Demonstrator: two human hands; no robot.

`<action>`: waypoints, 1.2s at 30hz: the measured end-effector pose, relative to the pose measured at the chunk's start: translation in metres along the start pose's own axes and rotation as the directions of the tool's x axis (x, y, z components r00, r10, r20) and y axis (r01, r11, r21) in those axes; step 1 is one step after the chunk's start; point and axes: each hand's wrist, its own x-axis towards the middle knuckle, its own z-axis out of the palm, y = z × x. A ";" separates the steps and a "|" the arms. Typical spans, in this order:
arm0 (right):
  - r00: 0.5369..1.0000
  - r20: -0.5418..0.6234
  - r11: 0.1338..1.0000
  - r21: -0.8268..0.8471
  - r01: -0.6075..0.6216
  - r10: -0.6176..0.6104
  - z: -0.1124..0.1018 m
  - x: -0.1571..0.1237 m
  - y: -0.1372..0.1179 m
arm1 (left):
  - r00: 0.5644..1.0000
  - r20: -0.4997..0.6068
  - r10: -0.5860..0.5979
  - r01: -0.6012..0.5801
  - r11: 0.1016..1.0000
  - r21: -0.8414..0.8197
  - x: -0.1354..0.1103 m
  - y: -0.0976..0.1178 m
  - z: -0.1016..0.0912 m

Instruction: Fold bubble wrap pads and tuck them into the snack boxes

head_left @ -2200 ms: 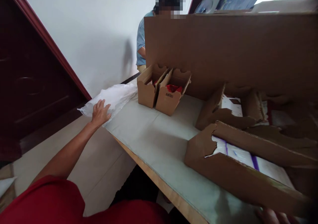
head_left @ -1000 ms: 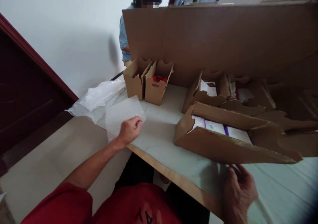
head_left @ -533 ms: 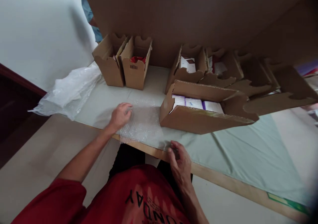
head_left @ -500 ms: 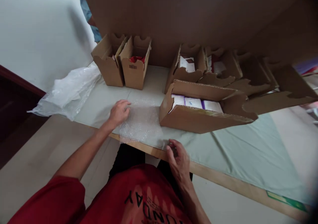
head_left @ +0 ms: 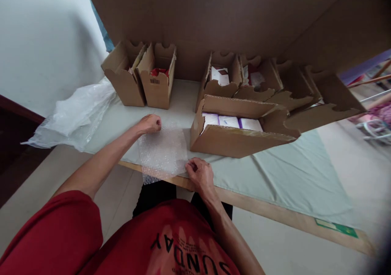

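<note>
Bubble wrap on the bench: left hand looks clenched on the far corner, right hand at the side, grip unclear, probably keeping it flat.

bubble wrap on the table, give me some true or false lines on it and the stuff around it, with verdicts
1. The left hand is at the far end of the bubble wrap: true.
2. The cardboard box to the wrap's right holds white packs: true.
3. The bubble wrap lies inside the cardboard box: false; it lies on the table, partly over the front edge.
4. The left hand is flat and spread: false; its fingers are curled.
</note>
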 end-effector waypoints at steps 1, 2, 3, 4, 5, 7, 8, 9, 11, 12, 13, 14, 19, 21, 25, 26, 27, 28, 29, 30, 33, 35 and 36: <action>1.000 -0.018 0.997 0.077 0.006 -0.004 -0.002 -0.003 -0.001 | 1.000 -0.005 0.011 -0.011 1.000 -0.012 -0.007 -0.003 -0.004; 0.999 -0.034 0.987 0.162 0.007 -0.001 -0.005 -0.007 -0.003 | 1.000 -0.013 0.020 -0.020 1.000 -0.022 -0.015 -0.006 -0.009; 0.999 -0.043 0.968 0.251 0.004 0.007 -0.009 -0.011 -0.005 | 0.999 -0.021 0.026 -0.026 0.999 -0.028 -0.022 -0.008 -0.013; 0.999 -0.040 0.942 0.335 -0.002 0.016 -0.014 -0.015 -0.009 | 0.999 -0.020 0.032 -0.033 0.999 -0.043 -0.028 -0.010 -0.016; 0.999 -0.028 0.914 0.407 -0.006 0.019 -0.021 -0.020 -0.012 | 0.999 -0.009 0.040 -0.040 0.996 -0.078 -0.033 -0.010 -0.018; 1.000 0.000 0.866 0.500 -0.002 0.002 -0.035 -0.028 -0.021 | 0.996 0.046 0.073 -0.062 0.976 -0.208 -0.039 -0.007 -0.020; 1.000 0.011 0.850 0.527 0.008 -0.016 -0.042 -0.032 -0.026 | 0.992 0.076 0.103 -0.077 0.954 -0.288 -0.040 -0.003 -0.019; 0.999 0.018 0.837 0.547 0.021 -0.037 -0.049 -0.034 -0.029 | 0.984 0.103 0.143 -0.096 0.926 -0.365 -0.040 0.002 -0.018; 0.997 0.020 0.811 0.583 0.045 -0.069 -0.060 -0.038 -0.032 | 0.961 0.138 0.240 -0.148 0.866 -0.479 -0.041 0.014 -0.015; 0.997 0.008 0.795 0.604 0.053 -0.072 -0.065 -0.038 -0.031 | 0.947 0.151 0.283 -0.168 0.838 -0.519 -0.043 0.019 -0.013; 0.998 -0.010 0.775 0.629 0.057 -0.066 -0.069 -0.038 -0.030 | 0.937 0.157 0.314 -0.178 0.811 -0.557 -0.045 0.024 -0.013; 0.998 -0.037 0.753 0.655 0.060 -0.048 -0.072 -0.036 -0.028 | 0.932 0.155 0.327 -0.177 0.785 -0.593 -0.048 0.029 -0.013; 0.965 -0.257 0.722 0.677 0.143 0.049 -0.098 -0.033 -0.030 | 0.974 -0.028 0.226 -0.182 0.697 -0.693 -0.080 0.056 -0.033; 0.930 -0.367 0.747 0.614 0.253 -0.014 -0.117 -0.040 -0.039 | 0.961 -0.149 0.233 -0.271 0.691 -0.670 -0.101 0.070 -0.050; 0.883 -0.367 0.732 0.507 0.455 -0.294 -0.150 -0.066 -0.051 | 0.880 -0.221 0.420 -0.470 0.709 -0.526 -0.144 0.082 -0.064; 0.883 -0.312 0.730 0.500 0.466 -0.350 -0.152 -0.072 -0.049 | 0.880 -0.199 0.432 -0.469 0.722 -0.509 -0.151 0.079 -0.058; 0.889 -0.246 0.737 0.497 0.458 -0.387 -0.151 -0.077 -0.045 | 0.888 -0.165 0.429 -0.450 0.738 -0.504 -0.156 0.074 -0.047; 0.899 -0.176 0.756 0.491 0.433 -0.401 -0.147 -0.081 -0.039 | 0.899 -0.124 0.421 -0.422 0.751 -0.507 -0.159 0.068 -0.033; 0.912 -0.111 0.783 0.478 0.397 -0.395 -0.141 -0.084 -0.032 | 0.905 -0.090 0.415 -0.399 0.759 -0.514 -0.161 0.061 -0.017; 0.926 -0.058 0.813 0.459 0.357 -0.374 -0.132 -0.087 -0.024 | 0.905 -0.048 0.422 -0.384 0.764 -0.519 -0.162 0.054 0.001; 0.967 0.004 0.888 0.397 0.232 -0.254 -0.103 -0.095 0.001 | 0.905 0.002 0.426 -0.365 0.777 -0.513 -0.163 0.041 0.046; 0.983 0.006 0.922 0.349 0.169 -0.182 -0.088 -0.098 0.015 | 0.919 -0.010 0.393 -0.344 0.792 -0.504 -0.164 0.038 0.062; 0.987 0.006 0.936 0.320 0.148 -0.158 -0.083 -0.100 0.021 | 0.928 -0.018 0.372 -0.329 0.797 -0.506 -0.165 0.038 0.064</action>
